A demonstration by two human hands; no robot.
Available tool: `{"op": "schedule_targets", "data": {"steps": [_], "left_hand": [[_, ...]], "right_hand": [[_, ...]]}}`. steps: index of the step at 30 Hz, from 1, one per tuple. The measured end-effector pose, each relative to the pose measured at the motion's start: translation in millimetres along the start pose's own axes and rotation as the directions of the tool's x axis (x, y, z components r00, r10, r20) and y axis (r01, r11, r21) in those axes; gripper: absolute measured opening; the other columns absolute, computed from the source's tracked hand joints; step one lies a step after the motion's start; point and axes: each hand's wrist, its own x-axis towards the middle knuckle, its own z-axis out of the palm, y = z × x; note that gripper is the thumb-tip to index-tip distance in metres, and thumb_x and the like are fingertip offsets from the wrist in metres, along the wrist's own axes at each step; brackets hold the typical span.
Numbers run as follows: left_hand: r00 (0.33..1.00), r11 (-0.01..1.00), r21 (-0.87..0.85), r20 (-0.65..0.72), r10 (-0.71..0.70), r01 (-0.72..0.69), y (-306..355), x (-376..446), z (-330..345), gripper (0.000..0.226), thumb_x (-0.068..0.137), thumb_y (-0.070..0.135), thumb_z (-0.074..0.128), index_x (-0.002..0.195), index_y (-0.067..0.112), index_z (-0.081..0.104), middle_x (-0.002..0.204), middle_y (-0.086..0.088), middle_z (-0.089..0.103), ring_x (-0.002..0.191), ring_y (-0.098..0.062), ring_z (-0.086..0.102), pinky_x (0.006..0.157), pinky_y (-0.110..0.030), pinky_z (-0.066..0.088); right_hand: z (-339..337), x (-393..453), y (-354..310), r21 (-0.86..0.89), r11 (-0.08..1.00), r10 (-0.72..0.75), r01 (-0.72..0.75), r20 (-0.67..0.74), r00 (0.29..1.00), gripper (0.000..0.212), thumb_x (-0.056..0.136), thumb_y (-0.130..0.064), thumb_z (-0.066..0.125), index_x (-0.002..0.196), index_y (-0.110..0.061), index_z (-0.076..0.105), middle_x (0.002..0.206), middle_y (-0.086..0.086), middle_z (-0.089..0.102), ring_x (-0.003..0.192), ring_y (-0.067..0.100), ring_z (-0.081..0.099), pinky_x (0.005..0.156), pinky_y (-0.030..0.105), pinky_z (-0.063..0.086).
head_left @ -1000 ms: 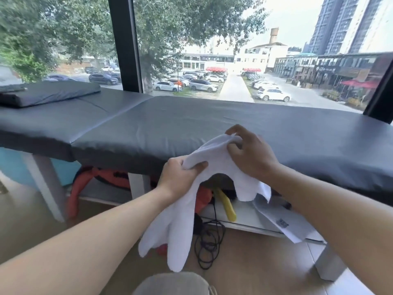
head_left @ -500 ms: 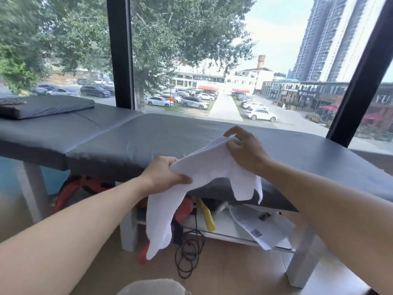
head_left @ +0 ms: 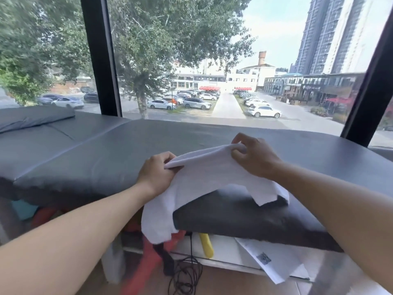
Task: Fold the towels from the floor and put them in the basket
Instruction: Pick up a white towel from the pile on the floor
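Head view: white towel (head_left: 204, 175) held above the near edge of a grey padded table (head_left: 85, 158). Left hand (head_left: 156, 174) grips one top corner with curled fingers; right hand (head_left: 256, 157) pinches the other top corner between thumb and fingertips. The upper edge of the towel spans between both hands, raised off the padding. Its left portion hangs past the table's front edge, down toward the floor; its right portion drapes onto the tabletop, ending in a ragged lower edge. Beyond the hands the padded surface lies bare up to the window (head_left: 212, 60), giving open room ahead and to either side. A dark cushion (head_left: 32, 118) rests on the far left end of the table, well apart from the towel. Beneath the table: a yellow object (head_left: 206, 244), a red item (head_left: 148, 262), a black cable (head_left: 187, 277) coiled on the floor, and white paper (head_left: 274, 262) overhanging a lower shelf, all near the towel's hanging end.
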Motion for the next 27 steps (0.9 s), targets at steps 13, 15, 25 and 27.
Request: {"op": "schedule_targets", "data": {"steps": [13,15,25,27], "left_hand": [[0.972,0.990,0.060,0.191,-0.137,0.128,36,18,-11,0.025,0.077,0.029,0.084,0.095,0.027,0.067,0.088,0.008,0.067,0.084,-0.014,0.065,0.064,-0.025,0.045],[0.946,0.977,0.151,0.265,-0.188,0.152,36,16,-21,0.031,0.078,0.014,0.080,0.105,0.021,0.066,0.088,0.006,0.064,0.084,-0.017,0.063,0.064,-0.023,0.047],[0.919,0.920,0.324,0.386,0.084,-0.220,46,-33,20,0.051,0.068,0.065,0.077,0.109,0.040,0.058,0.101,0.019,0.057,0.098,-0.004,0.053,0.083,-0.028,0.047],[0.950,0.960,0.249,0.310,0.049,-0.131,35,-25,14,0.049,0.068,0.054,0.084,0.108,0.038,0.060,0.101,0.016,0.060,0.096,-0.005,0.056,0.079,-0.025,0.046]], "right_hand": [[-56,12,11,0.041,0.999,0.011,-0.005,-0.136,0.991,0.018,0.095,-0.033,0.055,0.107,-0.029,0.066,0.106,0.011,0.068,0.092,0.031,0.059,0.072,0.034,0.044],[-72,11,20,-0.008,0.999,0.043,-0.045,-0.211,0.976,0.022,0.096,-0.037,0.052,0.111,-0.030,0.066,0.113,0.010,0.068,0.100,0.031,0.060,0.078,0.035,0.045],[-45,-16,69,-0.399,0.916,0.173,0.029,0.460,0.871,0.055,0.080,-0.057,0.071,0.127,-0.032,0.057,0.126,-0.006,0.058,0.116,0.021,0.057,0.095,0.032,0.046],[-40,-25,78,-0.419,0.906,0.160,0.050,0.450,0.879,0.053,0.086,-0.052,0.063,0.134,-0.033,0.052,0.131,-0.007,0.054,0.124,0.019,0.053,0.097,0.031,0.042]]}}
